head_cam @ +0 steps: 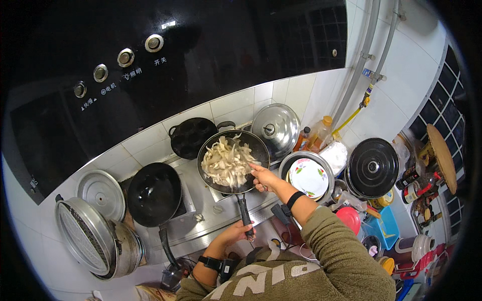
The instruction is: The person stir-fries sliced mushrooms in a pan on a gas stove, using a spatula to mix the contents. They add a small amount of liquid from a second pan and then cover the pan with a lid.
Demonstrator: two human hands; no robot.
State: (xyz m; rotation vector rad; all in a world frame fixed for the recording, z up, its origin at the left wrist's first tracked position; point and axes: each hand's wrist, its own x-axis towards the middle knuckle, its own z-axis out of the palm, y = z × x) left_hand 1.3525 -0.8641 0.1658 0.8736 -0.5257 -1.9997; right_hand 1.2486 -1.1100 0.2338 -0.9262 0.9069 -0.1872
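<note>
A dark frying pan (261, 150) with torn pale mushrooms (228, 161), apparently oyster mushrooms, stands on the steel gas stove (222, 210). My left hand (238, 231) is closed on the end of the pan's black handle (244, 212). Over the pan's right edge, my right hand (263, 177) has its fingers closed, pointing at the mushrooms; it appears to grip a utensil, mostly hidden by the hand and food. A second black pan (154, 193) rests on the left burner, its handle towards me.
Behind stand a black molded pan (192, 137) and a steel lid (276, 129). Steamer pots (90, 240) are at left. To the right are a floral plate (308, 178) in a metal basin, bottles (318, 133), a black lid (372, 168) and a blue basket (384, 229). The range hood (226, 56) hangs above.
</note>
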